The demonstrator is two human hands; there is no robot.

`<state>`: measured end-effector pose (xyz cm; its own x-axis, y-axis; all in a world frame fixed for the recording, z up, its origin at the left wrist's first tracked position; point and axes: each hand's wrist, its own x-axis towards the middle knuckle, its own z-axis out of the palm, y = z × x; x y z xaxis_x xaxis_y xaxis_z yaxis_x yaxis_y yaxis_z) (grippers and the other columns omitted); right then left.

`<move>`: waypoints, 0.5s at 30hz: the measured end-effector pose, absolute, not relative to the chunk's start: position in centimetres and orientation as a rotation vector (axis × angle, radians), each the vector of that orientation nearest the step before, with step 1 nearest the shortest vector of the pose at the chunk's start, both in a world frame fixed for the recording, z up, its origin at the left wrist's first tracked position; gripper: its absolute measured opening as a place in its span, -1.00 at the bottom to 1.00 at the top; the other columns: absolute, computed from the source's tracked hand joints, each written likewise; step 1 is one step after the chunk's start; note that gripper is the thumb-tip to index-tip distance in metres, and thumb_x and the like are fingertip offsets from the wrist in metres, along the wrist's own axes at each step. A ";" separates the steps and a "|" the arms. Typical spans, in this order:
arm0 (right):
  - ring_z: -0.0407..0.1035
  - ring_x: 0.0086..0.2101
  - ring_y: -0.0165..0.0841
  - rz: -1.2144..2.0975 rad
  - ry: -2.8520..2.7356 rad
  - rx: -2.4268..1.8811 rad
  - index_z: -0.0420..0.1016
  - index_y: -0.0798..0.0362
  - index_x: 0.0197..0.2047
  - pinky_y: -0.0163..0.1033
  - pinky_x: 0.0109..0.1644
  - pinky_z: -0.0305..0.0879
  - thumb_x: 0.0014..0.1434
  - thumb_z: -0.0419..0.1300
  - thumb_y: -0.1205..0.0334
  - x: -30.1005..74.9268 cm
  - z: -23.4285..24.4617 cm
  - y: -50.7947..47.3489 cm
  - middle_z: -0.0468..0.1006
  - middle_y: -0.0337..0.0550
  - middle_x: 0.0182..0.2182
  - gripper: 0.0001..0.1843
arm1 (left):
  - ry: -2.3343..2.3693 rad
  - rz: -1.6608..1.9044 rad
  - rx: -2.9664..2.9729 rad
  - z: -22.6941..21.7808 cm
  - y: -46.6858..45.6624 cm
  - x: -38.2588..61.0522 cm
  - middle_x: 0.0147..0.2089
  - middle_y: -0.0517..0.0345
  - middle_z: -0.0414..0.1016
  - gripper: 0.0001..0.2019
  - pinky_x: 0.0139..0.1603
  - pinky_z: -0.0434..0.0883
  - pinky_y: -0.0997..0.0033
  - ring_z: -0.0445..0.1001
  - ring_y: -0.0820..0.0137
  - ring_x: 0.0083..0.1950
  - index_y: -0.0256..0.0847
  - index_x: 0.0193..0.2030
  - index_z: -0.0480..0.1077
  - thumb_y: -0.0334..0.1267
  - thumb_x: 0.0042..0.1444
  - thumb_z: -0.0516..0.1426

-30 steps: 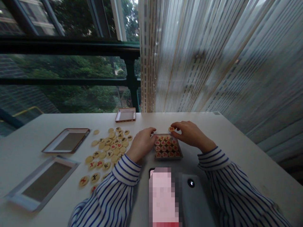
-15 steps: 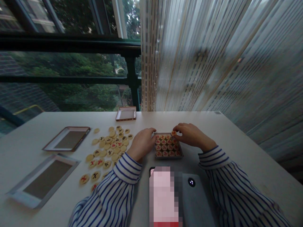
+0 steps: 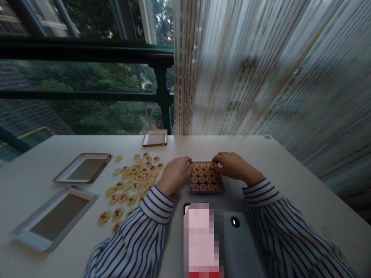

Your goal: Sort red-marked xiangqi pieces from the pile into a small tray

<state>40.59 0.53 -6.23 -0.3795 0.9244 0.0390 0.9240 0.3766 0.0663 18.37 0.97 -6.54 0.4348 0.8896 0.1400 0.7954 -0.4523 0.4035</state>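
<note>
A small square box [image 3: 207,191] in front of me holds rows of round Chinese chess pieces [image 3: 202,179] with red characters. My left hand [image 3: 177,174] curls at the box's far left corner, thumb and fingers on its edge. At the far right corner, my right hand [image 3: 234,166] pinches a red-marked Chinese chess piece [image 3: 213,165], which sits level with the top row. Left of my left hand, a loose heap of Chinese chess pieces [image 3: 142,191] lies on the table, some with black or red characters, some plain side up.
Two shallow trays or lids, one brown-rimmed [image 3: 100,170] and one pale [image 3: 89,199], lie at left. A smaller brown-rimmed one [image 3: 155,145] is at the back. Between my forearms lie a lit phone [image 3: 199,239] and a grey device [image 3: 243,243] on the white table [image 3: 292,185].
My right hand has lowered the held chess piece into the box's far right corner. The left hand stays at the box's left edge.
</note>
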 end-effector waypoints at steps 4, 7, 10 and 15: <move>0.41 -0.27 -0.25 0.143 2.610 1.743 0.51 0.00 -0.19 -0.22 -0.25 0.22 0.14 0.03 0.12 40.6 -6.4 0.5 0.53 -0.08 -0.26 -0.71 | 1.450 0.474 2.425 -6.5 1.0 18.4 -0.07 -0.14 0.49 -0.64 -0.07 0.31 0.28 0.44 0.19 -0.05 -0.32 0.01 0.38 -0.20 0.15 -0.04; 0.41 -0.26 -0.25 0.144 2.600 1.744 0.50 -0.01 -0.18 -0.21 -0.24 0.21 0.13 0.04 0.13 40.6 -6.4 0.6 0.52 -0.08 -0.25 -0.72 | 1.452 0.459 2.427 -6.5 1.0 18.4 -0.08 -0.14 0.50 -0.64 -0.07 0.31 0.30 0.44 0.21 -0.06 -0.31 0.00 0.38 -0.19 0.15 -0.04; 0.40 -0.25 -0.24 0.154 2.587 1.750 0.50 -0.01 -0.18 -0.21 -0.24 0.21 0.12 0.04 0.12 40.6 -6.5 0.6 0.52 -0.08 -0.25 -0.72 | 1.456 0.457 2.428 -6.4 0.9 18.5 -0.08 -0.13 0.50 -0.63 -0.07 0.31 0.30 0.44 0.20 -0.06 -0.30 0.00 0.38 -0.18 0.15 -0.04; 0.40 -0.24 -0.25 0.139 2.578 1.753 0.50 -0.01 -0.17 -0.21 -0.24 0.20 0.14 0.01 0.12 40.5 -6.5 0.7 0.51 -0.09 -0.25 -0.70 | 1.472 0.430 2.424 -6.4 0.9 18.5 -0.07 -0.08 0.50 -0.63 -0.06 0.31 0.34 0.44 0.25 -0.04 -0.26 0.01 0.38 -0.16 0.16 -0.04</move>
